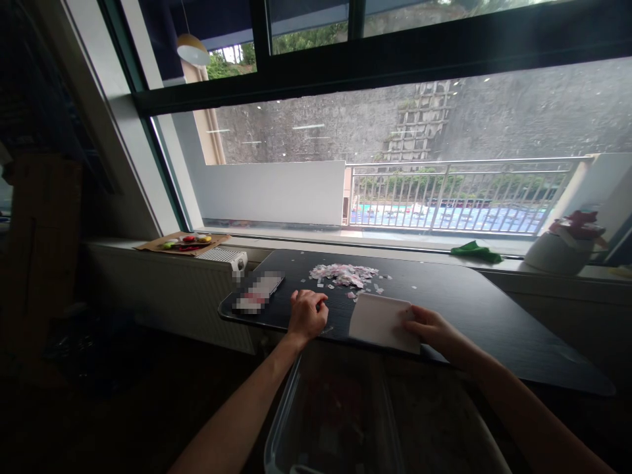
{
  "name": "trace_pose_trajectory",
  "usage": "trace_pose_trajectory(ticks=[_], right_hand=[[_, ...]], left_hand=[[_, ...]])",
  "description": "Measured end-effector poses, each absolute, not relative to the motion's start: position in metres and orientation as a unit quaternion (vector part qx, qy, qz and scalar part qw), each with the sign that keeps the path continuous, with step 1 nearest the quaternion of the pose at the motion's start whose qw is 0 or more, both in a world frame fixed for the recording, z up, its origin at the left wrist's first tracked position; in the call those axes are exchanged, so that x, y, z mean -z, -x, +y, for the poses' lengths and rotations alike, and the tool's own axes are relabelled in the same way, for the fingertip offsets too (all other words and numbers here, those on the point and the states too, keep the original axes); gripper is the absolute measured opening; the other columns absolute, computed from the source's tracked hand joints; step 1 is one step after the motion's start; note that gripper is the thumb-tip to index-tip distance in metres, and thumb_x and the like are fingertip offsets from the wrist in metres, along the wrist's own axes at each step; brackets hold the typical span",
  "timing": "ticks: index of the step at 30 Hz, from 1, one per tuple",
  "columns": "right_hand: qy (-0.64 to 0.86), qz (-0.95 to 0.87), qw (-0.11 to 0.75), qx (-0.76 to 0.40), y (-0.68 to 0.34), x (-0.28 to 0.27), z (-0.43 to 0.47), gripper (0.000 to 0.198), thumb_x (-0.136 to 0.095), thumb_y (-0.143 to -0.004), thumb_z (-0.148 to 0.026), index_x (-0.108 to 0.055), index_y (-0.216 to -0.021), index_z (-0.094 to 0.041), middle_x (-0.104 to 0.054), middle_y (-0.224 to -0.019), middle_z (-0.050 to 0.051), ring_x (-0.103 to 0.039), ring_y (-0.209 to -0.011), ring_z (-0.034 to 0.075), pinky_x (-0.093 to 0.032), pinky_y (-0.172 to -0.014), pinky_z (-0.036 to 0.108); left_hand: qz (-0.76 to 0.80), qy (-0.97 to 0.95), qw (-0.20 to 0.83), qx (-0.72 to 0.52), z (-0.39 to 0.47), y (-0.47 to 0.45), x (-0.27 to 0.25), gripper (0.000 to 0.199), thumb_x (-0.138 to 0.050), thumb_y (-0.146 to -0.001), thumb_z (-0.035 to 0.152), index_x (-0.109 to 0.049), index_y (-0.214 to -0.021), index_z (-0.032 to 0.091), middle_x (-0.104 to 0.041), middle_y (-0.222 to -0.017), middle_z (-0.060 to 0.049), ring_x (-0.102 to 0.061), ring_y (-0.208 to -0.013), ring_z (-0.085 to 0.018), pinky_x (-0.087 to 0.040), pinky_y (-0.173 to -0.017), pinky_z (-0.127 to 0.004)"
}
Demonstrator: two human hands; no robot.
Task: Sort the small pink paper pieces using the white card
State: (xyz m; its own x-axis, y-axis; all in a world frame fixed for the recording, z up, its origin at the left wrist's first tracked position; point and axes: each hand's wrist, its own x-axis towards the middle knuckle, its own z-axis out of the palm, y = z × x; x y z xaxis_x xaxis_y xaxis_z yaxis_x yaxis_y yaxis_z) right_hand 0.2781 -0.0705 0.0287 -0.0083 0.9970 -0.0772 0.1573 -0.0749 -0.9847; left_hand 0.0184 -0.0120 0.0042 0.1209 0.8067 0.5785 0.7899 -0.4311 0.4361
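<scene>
My right hand (428,327) pinches the right edge of a flat white sheet (380,321), perhaps paper or card. The sheet lies over the near edge of the dark table (444,289). To its left, my left hand (309,312) rests at the table's near edge with curled fingers; anything inside them is hidden. Beyond both hands is a loose pile of small pale paper pieces (345,274), with a few strays around it. A clear plastic bin (282,421) sits below the table edge, its dim contents hard to make out.
A blurred, pale flat object (259,293) lies at the table's left end. On the sill are cardboard with colourful items (185,242), a green cloth (476,252) and a white pot-like object (560,253). A radiator (178,286) stands at left beneath the window.
</scene>
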Motion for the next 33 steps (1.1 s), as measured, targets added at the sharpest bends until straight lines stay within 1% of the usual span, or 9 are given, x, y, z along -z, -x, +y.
trace_pose_trajectory(ticks=[3,5,9,12,15,19,26,30,33], right_hand=[[0.549,-0.51,0.456,-0.48,-0.281,-0.022,-0.069,0.028,-0.067,-0.058,-0.026,-0.066,-0.085,-0.018,-0.071,-0.083,0.004,-0.065,-0.078,0.023,-0.053,-0.07,0.033],[0.554,-0.477,0.51,-0.453,-0.282,-0.016,-0.067,0.03,-0.063,-0.062,-0.029,-0.064,-0.091,-0.02,-0.071,-0.087,0.003,-0.065,-0.08,0.022,-0.053,-0.071,0.032],[0.575,-0.378,0.652,-0.319,-0.289,-0.006,-0.056,0.031,-0.06,-0.065,-0.034,-0.058,-0.094,-0.022,-0.069,-0.086,0.001,-0.064,-0.079,0.02,-0.053,-0.066,0.028],[0.59,-0.344,0.692,-0.234,-0.293,-0.002,-0.048,0.031,-0.059,-0.065,-0.038,-0.057,-0.09,-0.02,-0.066,-0.076,0.001,-0.063,-0.068,0.019,-0.051,-0.058,0.028],[0.597,-0.358,0.686,-0.211,-0.291,0.0,-0.043,0.028,-0.057,-0.066,-0.039,-0.056,-0.086,-0.019,-0.064,-0.069,0.0,-0.063,-0.062,0.018,-0.05,-0.057,0.029],[0.595,-0.41,0.662,-0.199,-0.288,0.001,-0.041,0.028,-0.052,-0.066,-0.04,-0.055,-0.086,-0.019,-0.064,-0.07,0.001,-0.063,-0.062,0.018,-0.051,-0.059,0.03],[0.593,-0.473,0.623,-0.191,-0.285,0.004,-0.041,0.028,-0.057,-0.058,-0.031,-0.06,-0.083,-0.019,-0.065,-0.067,0.0,-0.06,-0.06,0.017,-0.049,-0.058,0.029],[0.6,-0.467,0.624,-0.18,-0.285,0.003,-0.042,0.027,-0.052,-0.061,-0.031,-0.061,-0.083,-0.017,-0.066,-0.071,0.002,-0.06,-0.065,0.018,-0.049,-0.061,0.03],[0.604,-0.467,0.62,-0.181,-0.286,0.002,-0.043,0.033,-0.054,-0.06,-0.034,-0.063,-0.087,-0.016,-0.068,-0.075,0.004,-0.061,-0.069,0.02,-0.05,-0.063,0.031]], left_hand=[[0.535,-0.751,0.007,-0.386,-0.012,-0.019,-0.004,0.021,-0.049,-0.073,0.015,-0.067,-0.082,0.021,-0.069,-0.086,-0.004,-0.058,-0.094,-0.022,-0.03,-0.101,-0.047],[0.533,-0.756,-0.001,-0.38,-0.013,-0.019,-0.004,0.021,-0.049,-0.073,0.014,-0.067,-0.082,0.021,-0.069,-0.086,-0.004,-0.057,-0.095,-0.023,-0.028,-0.103,-0.048],[0.526,-0.767,-0.023,-0.367,-0.014,-0.02,-0.003,0.021,-0.049,-0.073,0.014,-0.067,-0.082,0.021,-0.068,-0.086,-0.005,-0.056,-0.096,-0.023,-0.025,-0.103,-0.049],[0.53,-0.768,-0.031,-0.359,-0.015,-0.02,-0.002,0.021,-0.049,-0.073,0.013,-0.067,-0.081,0.021,-0.068,-0.084,-0.004,-0.056,-0.094,-0.022,-0.026,-0.103,-0.048],[0.533,-0.771,-0.035,-0.347,-0.014,-0.02,-0.002,0.021,-0.048,-0.073,0.013,-0.067,-0.081,0.02,-0.067,-0.084,-0.004,-0.056,-0.094,-0.022,-0.026,-0.102,-0.047],[0.534,-0.777,-0.044,-0.329,-0.014,-0.02,-0.004,0.021,-0.048,-0.074,0.013,-0.066,-0.081,0.021,-0.067,-0.085,-0.005,-0.056,-0.094,-0.023,-0.027,-0.101,-0.046],[0.538,-0.78,-0.048,-0.315,-0.014,-0.019,-0.004,0.021,-0.048,-0.073,0.013,-0.066,-0.081,0.02,-0.066,-0.085,-0.006,-0.055,-0.095,-0.023,-0.027,-0.101,-0.046],[0.538,-0.779,-0.053,-0.318,-0.013,-0.02,-0.004,0.021,-0.048,-0.073,0.013,-0.067,-0.079,0.021,-0.066,-0.084,-0.005,-0.055,-0.094,-0.023,-0.028,-0.1,-0.045],[0.537,-0.781,-0.053,-0.315,-0.013,-0.02,-0.005,0.022,-0.048,-0.073,0.013,-0.067,-0.08,0.02,-0.065,-0.084,-0.006,-0.055,-0.092,-0.022,-0.029,-0.1,-0.044]])
